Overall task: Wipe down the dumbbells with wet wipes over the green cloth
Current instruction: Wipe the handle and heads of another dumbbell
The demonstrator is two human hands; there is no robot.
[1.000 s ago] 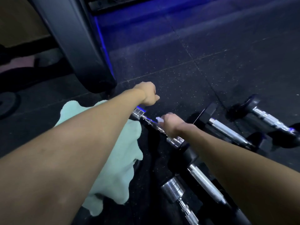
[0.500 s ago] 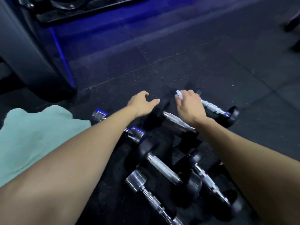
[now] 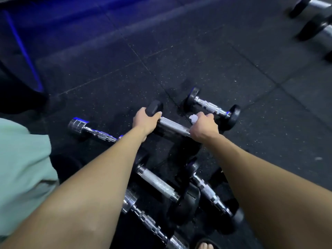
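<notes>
1. Black-headed dumbbell [image 3: 173, 125] on the dark floor [image 3: 224, 60], right of the green cloth [image 3: 23, 169] and not over it; knurled bar bare between both hands.
2. Left hand [image 3: 145, 121] curled over the far black head, gripping it.
3. Right hand [image 3: 204, 127] closed round the near end of the bar, white wipe [image 3: 193, 117] bunched in the fingers.
4. Small black dumbbell [image 3: 212, 107] just beyond the right hand.
5. Chrome dumbbell [image 3: 93, 131] between cloth and left forearm.
6. Three more dumbbells close together nearer the body, below the forearms.
7. Sandalled toes [image 3: 206, 246] at the bottom edge.
8. Further weights at the far right corner, blurred.
</notes>
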